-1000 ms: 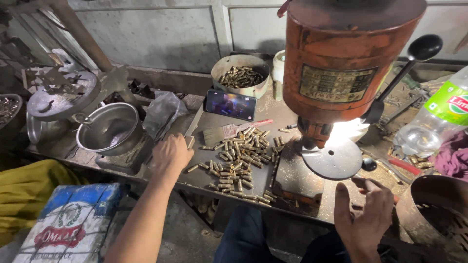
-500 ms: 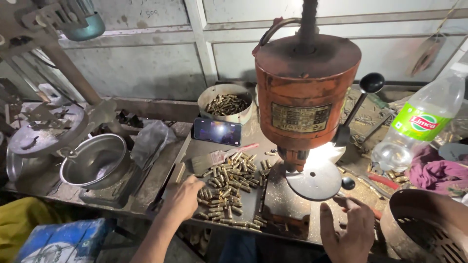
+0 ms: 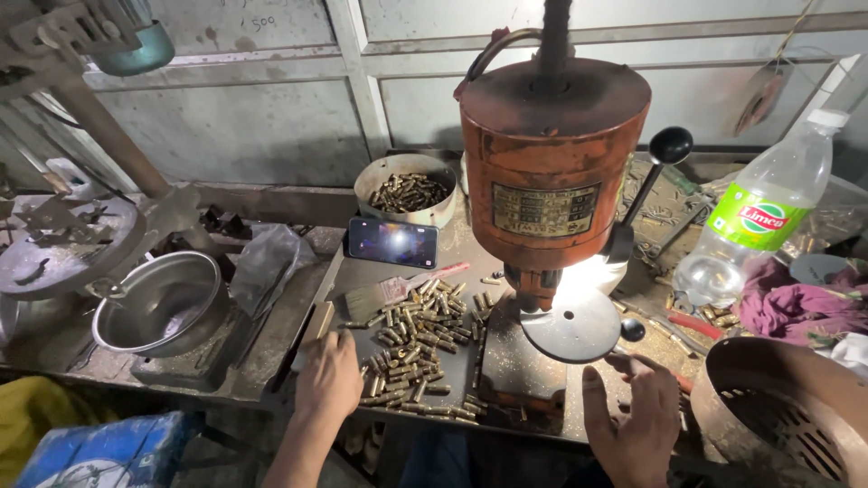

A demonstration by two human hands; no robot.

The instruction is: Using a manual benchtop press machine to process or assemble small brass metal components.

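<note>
My left hand (image 3: pixel 329 378) rests palm down on the dark bench, fingers together, just left of a heap of small brass cylinders (image 3: pixel 414 342). My right hand (image 3: pixel 635 425) hovers with fingers spread below the round metal table (image 3: pixel 571 323) of an orange bench drill (image 3: pixel 551 163); it holds nothing. A lamp glows brightly under the drill head. A flat brush with a red handle (image 3: pixel 389 293) lies beyond the heap.
A phone (image 3: pixel 392 242) lies face up behind the brush, with a round tin of brass pieces (image 3: pixel 405 190) past it. A steel bowl (image 3: pixel 161 302) stands at left. A clear plastic bottle (image 3: pixel 754 226), purple cloth (image 3: pixel 796 304) and a rusty slotted pan (image 3: pixel 788 408) are at right.
The view has risen and shifted left. My left hand has slid back toward me, from above the heap to its near left edge. My right hand has lifted toward the drill table.
</note>
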